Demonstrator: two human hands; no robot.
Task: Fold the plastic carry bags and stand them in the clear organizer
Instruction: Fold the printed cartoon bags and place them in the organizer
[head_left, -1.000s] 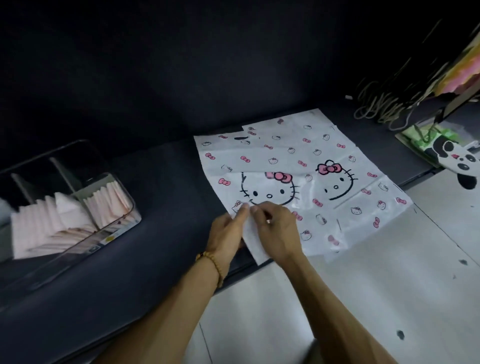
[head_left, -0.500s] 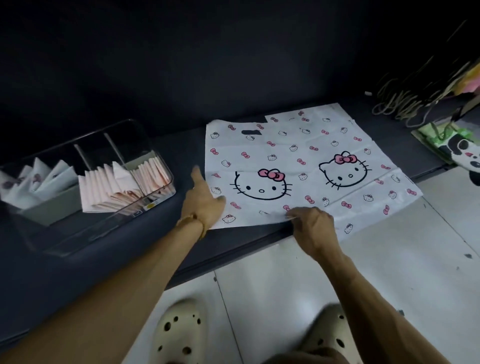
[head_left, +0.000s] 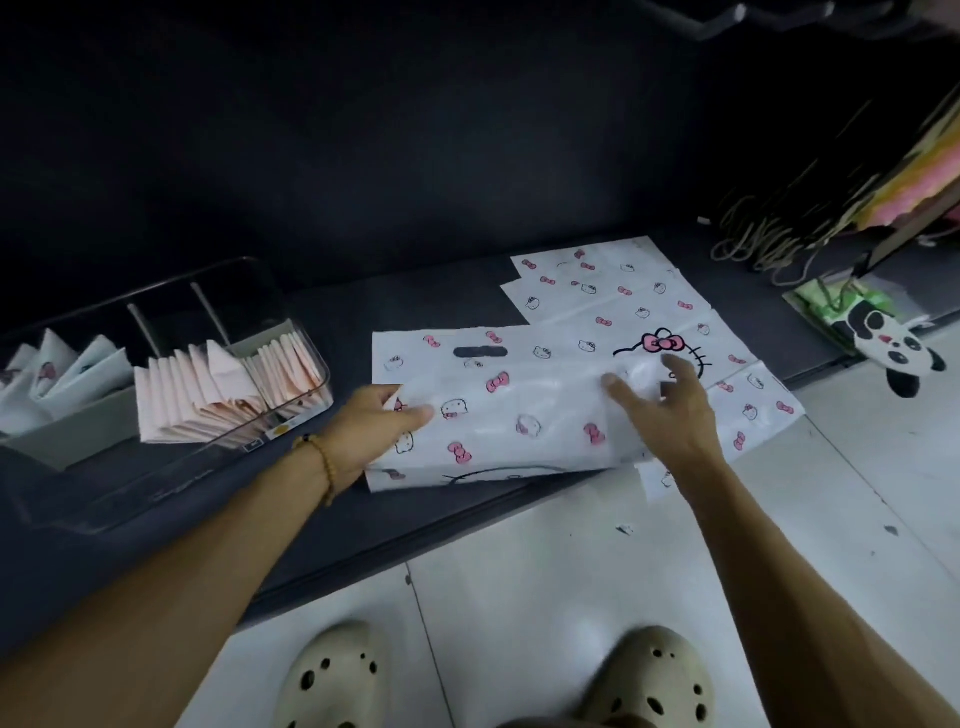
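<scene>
I saw left hand (head_left: 371, 431) pinching the half-folded bag (head_left: 498, 415); right hand (head_left: 670, 410), fingers spread, pressed it flat.

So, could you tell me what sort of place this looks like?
Probably a shop's packing counter: a stack of cartoon-cat carry bags on a low dark shelf, a clear organizer of folded bags, and rope-handled gift bags beside it.

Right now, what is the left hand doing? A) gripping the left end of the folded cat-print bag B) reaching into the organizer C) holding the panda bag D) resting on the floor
A: the left hand grips the left end of the folded cat-print bag, thumb on top, beside the clear organizer.
</scene>
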